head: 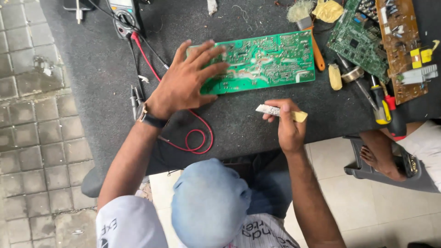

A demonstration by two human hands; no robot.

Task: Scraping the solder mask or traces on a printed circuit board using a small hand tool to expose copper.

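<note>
A green circuit board point(266, 62) lies solder side up on the dark grey mat point(101, 69). My left hand point(186, 82) rests flat with spread fingers on the board's left end, a watch on its wrist. My right hand point(288, 125) hovers just in front of the board's near edge. It grips a small flat tool point(275, 110) with a pale yellow handle and a whitish tip pointing left. The tool is clear of the board.
A multimeter point(125, 16) sits at the back left, its red lead point(195, 138) looping near my left wrist. An orange-handled brush point(316, 46), two more boards point(358, 39) point(399, 46) and screwdrivers point(383, 108) lie to the right. Another person's foot point(379, 158) rests on a grey stool.
</note>
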